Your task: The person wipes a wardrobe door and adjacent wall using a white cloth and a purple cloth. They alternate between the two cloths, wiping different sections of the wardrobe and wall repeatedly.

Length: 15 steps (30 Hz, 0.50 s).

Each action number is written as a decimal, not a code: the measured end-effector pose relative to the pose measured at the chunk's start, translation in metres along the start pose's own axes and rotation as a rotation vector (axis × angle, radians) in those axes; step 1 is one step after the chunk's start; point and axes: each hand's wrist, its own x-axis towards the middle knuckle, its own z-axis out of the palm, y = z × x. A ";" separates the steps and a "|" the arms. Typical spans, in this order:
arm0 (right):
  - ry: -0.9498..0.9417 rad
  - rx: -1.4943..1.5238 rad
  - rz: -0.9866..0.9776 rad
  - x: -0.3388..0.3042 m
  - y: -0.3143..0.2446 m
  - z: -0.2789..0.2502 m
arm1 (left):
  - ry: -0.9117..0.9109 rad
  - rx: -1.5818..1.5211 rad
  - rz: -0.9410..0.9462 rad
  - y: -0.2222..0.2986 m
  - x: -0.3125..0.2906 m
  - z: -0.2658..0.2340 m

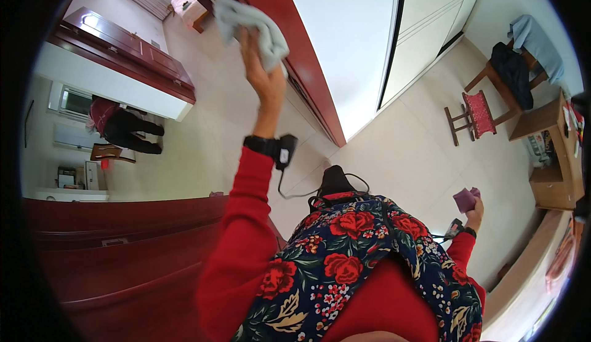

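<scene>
My left grip [263, 74] is raised beside a dark red door frame [301, 59], fingers bent around a folded grey-green cloth [253, 23]. The cloth overlaps the upper part of the frame's left edge and seems to lie against it, though my hand hides the exact contact. My right grip [476, 213] hangs low, well to the right of the frame, fingers closed around a bunched purple cloth [464, 202]; how tightly, I cannot tell.

A black device [287, 151] sits on my left wrist, to the left of the frame's foot. From it a thin cable [289, 196] loops down toward my waist, just below that foot. This is the likeliest trouble, I judge — a long upward reach could draw the loop tight, or a turn of my body could hook it on the frame's lower corner.

The grey-green cloth could also go wrong: its folds stand loose beyond my fingertips, so a hard push along the frame could bunch them, or a narrow fitting [297, 87] on the frame's edge could catch them. The purple cloth sticks out past my fingers, so a careless swing could loosen it onto the pale floor [400, 151] to the right of the frame. Farther right stands a low stool [479, 114] with a red seat — a tripping risk if I step that way without looking.
</scene>
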 end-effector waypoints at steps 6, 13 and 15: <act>-0.103 -0.184 -0.083 -0.001 -0.016 0.075 | -0.151 -0.179 -0.600 0.021 -0.120 -0.018; -0.281 -0.305 -0.129 -0.004 -0.005 0.135 | 0.109 -0.359 -1.230 0.005 -0.186 -0.052; -0.262 -0.322 -0.132 -0.009 0.000 0.135 | 0.236 -0.396 -1.474 -0.013 -0.220 -0.061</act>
